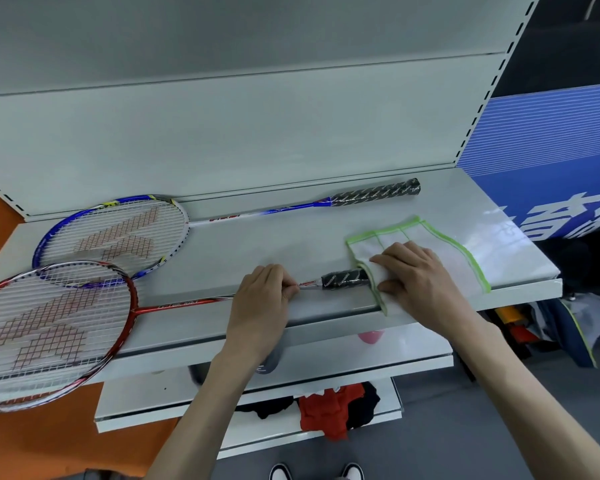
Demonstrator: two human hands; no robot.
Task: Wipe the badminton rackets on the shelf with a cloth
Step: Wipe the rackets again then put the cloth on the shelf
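Two badminton rackets lie on a white shelf point(291, 237). The blue racket point(111, 233) rests at the back, its black handle pointing right. The red racket point(49, 327) lies at the front, its head overhanging the shelf's left front edge. My left hand point(262, 299) pinches the red racket's shaft just left of its black grip point(343, 279). My right hand point(416, 275) presses a white cloth with green edging point(447, 251) down over the end of that grip, which is hidden under the cloth.
A white back panel rises behind the shelf. Lower shelves hold red and black fabric point(333, 407) and a pink object point(371, 337). A blue sign point(551, 161) and bags point(568, 327) stand to the right. An orange wall point(0, 220) is at the left.
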